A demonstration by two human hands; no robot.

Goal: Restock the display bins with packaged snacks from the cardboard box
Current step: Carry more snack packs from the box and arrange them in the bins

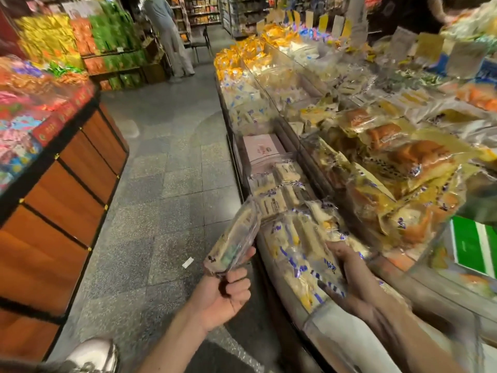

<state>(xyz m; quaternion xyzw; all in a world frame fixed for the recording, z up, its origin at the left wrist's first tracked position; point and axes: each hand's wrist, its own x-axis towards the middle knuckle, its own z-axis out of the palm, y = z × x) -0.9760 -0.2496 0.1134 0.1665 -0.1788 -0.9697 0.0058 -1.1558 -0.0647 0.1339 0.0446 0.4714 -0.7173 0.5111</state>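
The head view is smeared by motion, most of all on the right side. The left hand (228,294) has its fingers and thumb curled tight round the lower end of a snack packet (234,238), a long, flat pack of crinkled clear film with pale contents and dark print. It hangs over the aisle, just beside the bin's outer wall. Its long axis runs from the fist up and to the right, the free end tilted toward the shelf.

The right hand (347,262) reaches into the display bin (269,267), a long trough with a glossy clear front wall. The hand lies on top of the packets, but blur hides whether the fingers clasp one or only press on it. The bin holds heaped packets (295,238) in shiny film printed blue and yellow, with pale blocks inside. Further along the same row lies a flat pink box (263,149). The tier behind and above holds bread packets (403,157), round brown loaves in yellow-tinted film. A green box (470,246) sits at the far right.

The floor (166,184) is grey speckled tile, with a white paper scrap (187,262) on it. Across the aisle stands an orange wood-panelled stand (67,184) with black trim, piled with bright wrapped sweets. A person (169,36) stands far down the aisle.
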